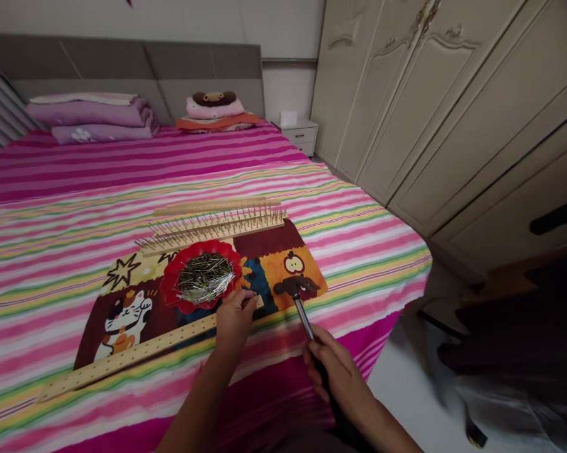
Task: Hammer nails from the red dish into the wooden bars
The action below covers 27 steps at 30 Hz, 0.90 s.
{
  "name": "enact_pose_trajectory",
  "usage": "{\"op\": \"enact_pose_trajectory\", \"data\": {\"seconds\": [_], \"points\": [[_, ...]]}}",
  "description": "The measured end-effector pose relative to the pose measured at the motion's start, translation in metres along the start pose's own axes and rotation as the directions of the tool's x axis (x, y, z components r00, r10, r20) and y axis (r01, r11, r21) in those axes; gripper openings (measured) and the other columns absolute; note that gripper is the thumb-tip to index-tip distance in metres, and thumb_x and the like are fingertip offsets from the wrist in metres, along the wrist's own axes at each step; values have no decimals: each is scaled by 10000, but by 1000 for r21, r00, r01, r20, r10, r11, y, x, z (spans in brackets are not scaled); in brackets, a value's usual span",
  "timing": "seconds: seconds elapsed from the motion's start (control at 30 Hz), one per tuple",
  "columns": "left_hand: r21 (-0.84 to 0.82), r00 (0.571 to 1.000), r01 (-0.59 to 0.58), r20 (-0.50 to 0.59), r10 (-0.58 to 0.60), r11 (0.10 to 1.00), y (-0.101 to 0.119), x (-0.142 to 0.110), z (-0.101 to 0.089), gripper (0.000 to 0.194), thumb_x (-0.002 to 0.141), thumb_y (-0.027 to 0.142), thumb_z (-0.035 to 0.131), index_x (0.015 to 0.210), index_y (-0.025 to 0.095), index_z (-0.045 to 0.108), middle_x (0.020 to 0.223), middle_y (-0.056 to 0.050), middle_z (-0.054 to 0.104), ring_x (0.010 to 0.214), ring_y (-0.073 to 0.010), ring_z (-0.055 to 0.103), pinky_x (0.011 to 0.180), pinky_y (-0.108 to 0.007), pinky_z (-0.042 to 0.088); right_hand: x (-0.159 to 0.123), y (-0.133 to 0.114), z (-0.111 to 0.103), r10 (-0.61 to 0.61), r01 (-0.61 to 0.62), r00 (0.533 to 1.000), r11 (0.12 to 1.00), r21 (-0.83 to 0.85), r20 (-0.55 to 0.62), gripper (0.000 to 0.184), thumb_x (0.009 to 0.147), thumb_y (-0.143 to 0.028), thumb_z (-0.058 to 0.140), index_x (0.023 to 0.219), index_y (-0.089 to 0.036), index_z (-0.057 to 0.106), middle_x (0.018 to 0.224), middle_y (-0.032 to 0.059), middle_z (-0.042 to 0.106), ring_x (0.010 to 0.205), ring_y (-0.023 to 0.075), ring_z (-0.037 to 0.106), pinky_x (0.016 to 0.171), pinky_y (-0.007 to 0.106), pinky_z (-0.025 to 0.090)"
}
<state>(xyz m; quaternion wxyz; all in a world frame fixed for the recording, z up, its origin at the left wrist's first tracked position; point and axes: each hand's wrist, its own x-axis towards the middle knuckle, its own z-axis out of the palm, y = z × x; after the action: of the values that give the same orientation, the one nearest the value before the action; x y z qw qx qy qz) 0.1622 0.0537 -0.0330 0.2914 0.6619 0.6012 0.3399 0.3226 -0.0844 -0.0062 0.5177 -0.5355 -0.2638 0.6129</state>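
My right hand [333, 368] is wrapped round the handle of a claw hammer [304, 314], its dark head raised near the right end of a wooden strip. That strip [146, 351] is pale, with rows of small holes, and lies along the front of a patterned mat [283, 242]. Near its right end, my left hand [236, 314] has its thumb and fingertips pinched together; whatever they hold is too small to make out. Just behind the left hand sits a red scalloped bowl [167, 284] full of loose metal nails [205, 277].
Behind the bowl lies a wooden strip [217, 229] bristling with upright nails, and beyond it more bare wooden strips [217, 205]. Everything rests on a bed with a striped sheet [368, 251]. Folded bedding [99, 116] is at the headboard; wardrobes [420, 113] stand right.
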Motion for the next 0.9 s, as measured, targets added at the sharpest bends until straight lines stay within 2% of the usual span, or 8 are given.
{"op": "enact_pose_trajectory", "data": {"seconds": [0.07,0.13,0.27,0.37,0.53,0.67,0.77,0.9], "points": [[26,1000,-19,-5,19,999,-1,-1,1,125,723,310,560,692,234,655,761,-1,663,763,-166,592,732,-284,426,-3,-11,5,26,-24,998,999,-48,50,378,846,-348,487,1207,-236,504,680,-46,509,432,83,383,326,170,275],[32,999,-37,-3,37,999,-2,-2,3,130,734,304,555,709,230,659,751,-2,652,754,-160,588,721,-275,424,-3,-21,9,11,1,997,989,-151,78,483,885,-327,432,1361,-254,397,670,-44,501,454,92,388,368,187,297],[51,997,-72,-5,73,996,-1,-3,4,135,757,287,542,716,224,653,743,-1,632,740,-148,579,693,-259,408,1,-38,14,-172,228,971,868,-440,163,464,898,-255,436,1361,-245,462,653,-34,498,538,114,408,512,237,353],[101,995,-98,-6,99,990,0,-3,4,133,761,267,539,685,218,637,703,1,605,689,-141,553,652,-254,388,6,-44,16,-209,290,955,797,-530,208,467,891,-232,438,1355,-244,486,633,-25,501,541,136,425,528,251,373],[129,996,-91,-13,93,988,-1,-3,6,132,766,268,536,689,216,631,711,-1,606,689,-142,549,654,-257,391,13,-41,18,-248,323,945,799,-507,213,450,849,-199,472,1288,-233,562,684,-2,565,580,152,469,576,267,413],[92,997,-73,11,72,993,1,-5,5,123,764,268,539,744,220,650,758,-7,632,726,-150,579,694,-266,424,10,-39,14,-230,266,964,843,-467,133,477,862,-258,466,1336,-209,504,575,-52,416,479,116,333,454,232,303],[99,996,-84,15,83,992,6,-5,-7,153,767,275,536,827,222,666,802,-17,652,719,-158,593,690,-271,439,8,-35,6,-192,195,980,885,-423,52,530,861,-328,465,1372,-190,454,564,-61,382,470,112,314,448,232,287],[287,985,-99,-110,135,953,10,9,-34,221,813,255,466,873,207,673,891,-59,666,843,-197,602,749,-293,433,6,-27,-7,-195,167,980,905,-390,-33,497,827,-369,526,1300,-213,532,625,-28,489,506,126,392,471,238,339]]}}
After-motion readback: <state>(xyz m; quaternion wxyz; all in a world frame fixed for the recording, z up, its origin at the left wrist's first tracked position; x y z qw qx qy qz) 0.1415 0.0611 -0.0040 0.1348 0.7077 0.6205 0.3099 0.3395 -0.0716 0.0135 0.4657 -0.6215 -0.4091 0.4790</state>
